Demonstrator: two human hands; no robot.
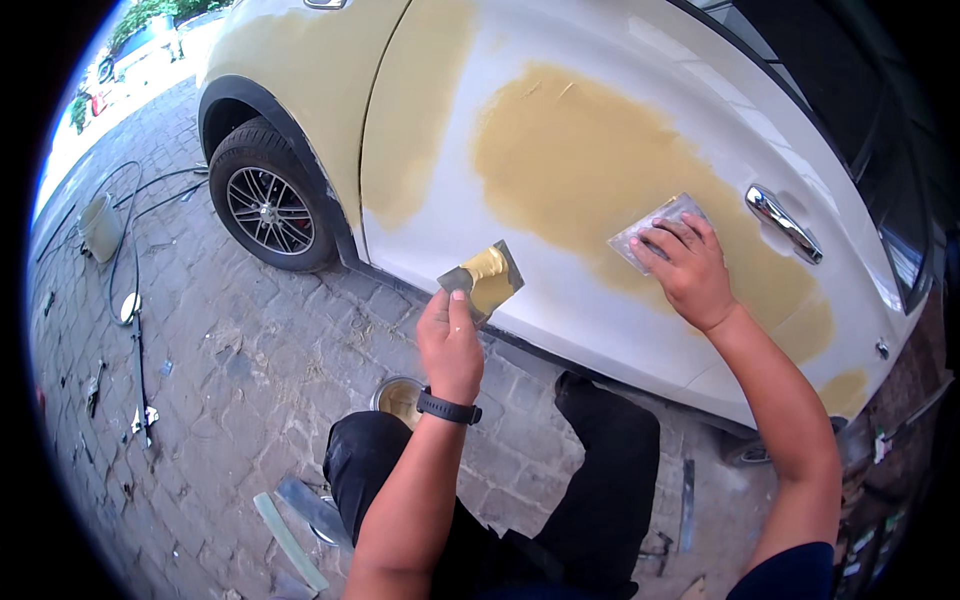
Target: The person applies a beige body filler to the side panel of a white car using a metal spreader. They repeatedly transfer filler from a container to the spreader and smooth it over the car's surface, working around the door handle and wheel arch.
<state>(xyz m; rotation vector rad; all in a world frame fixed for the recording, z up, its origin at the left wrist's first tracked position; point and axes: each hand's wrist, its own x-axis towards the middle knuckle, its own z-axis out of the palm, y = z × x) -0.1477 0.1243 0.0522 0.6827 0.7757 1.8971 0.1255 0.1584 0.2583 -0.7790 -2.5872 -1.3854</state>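
My left hand (450, 335) is closed on a flat grey putty spreader (508, 262) that carries a lump of yellow body filler (488, 285). It is held up in front of the lower part of a white car door (540, 300), apart from it. My right hand (688, 262) grips a thin, greyish spreader plate (640, 232), laid against the door over a broad tan filler patch (590, 140). The chrome door handle (785, 225) lies just right of that hand. A dark wristband (449, 407) is on my left wrist.
Below my left hand stands a round tin (398, 398) of pale filler, beside my knee. Long flat strips (290, 540) lie on the paving at lower left. Farther left are a bucket (100, 228), a hose (137, 215) and the car's wheel (270, 208).
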